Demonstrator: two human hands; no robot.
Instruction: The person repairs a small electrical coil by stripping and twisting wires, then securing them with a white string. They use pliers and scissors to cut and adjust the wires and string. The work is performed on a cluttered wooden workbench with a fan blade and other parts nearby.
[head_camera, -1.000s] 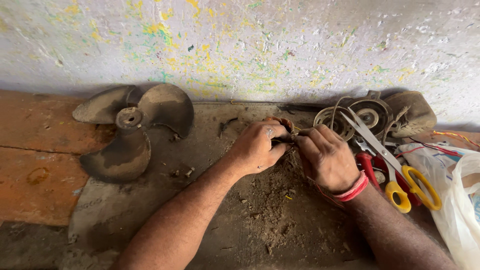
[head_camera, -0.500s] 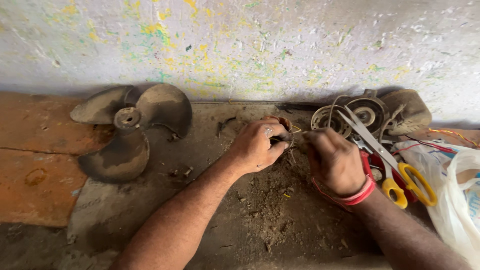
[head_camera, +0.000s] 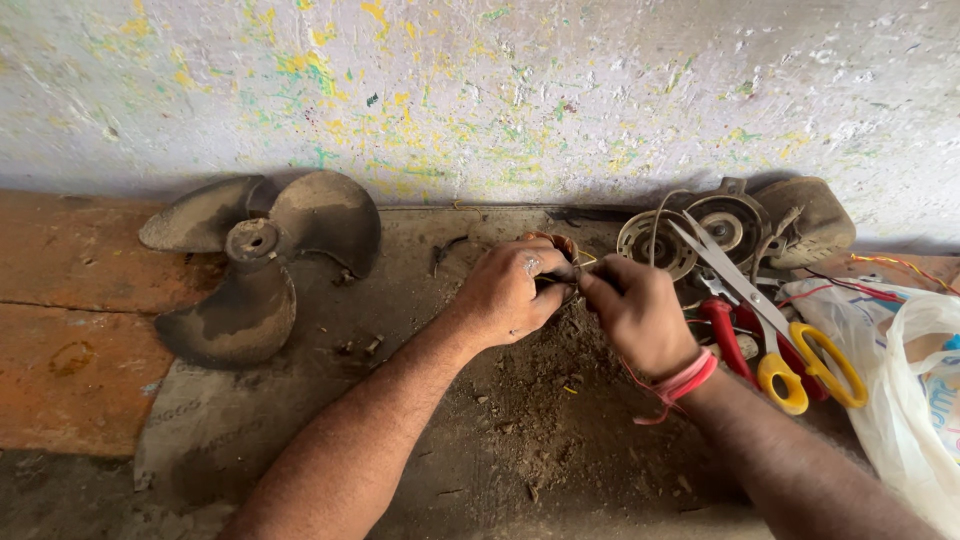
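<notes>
My left hand (head_camera: 508, 292) is closed around a small copper wire coil (head_camera: 556, 243) at the middle of a dusty mat (head_camera: 300, 400). Only the coil's brown upper rim shows above the fingers. My right hand (head_camera: 638, 315), with a red thread band on its wrist, pinches something thin at the coil's right side, fingertips meeting those of the left hand. What it pinches is too small to make out.
A dirty three-blade fan propeller (head_camera: 255, 255) lies to the left. Round metal motor parts (head_camera: 700, 230), yellow-handled scissors (head_camera: 775, 320) and red-handled pliers (head_camera: 725, 335) lie on the right, beside a white plastic bag (head_camera: 915, 390). A paint-spattered wall (head_camera: 480, 90) stands behind.
My right hand has shifted left and closed in on the coil, fingertips now against the left hand. The left hand keeps its hold on the coil.
</notes>
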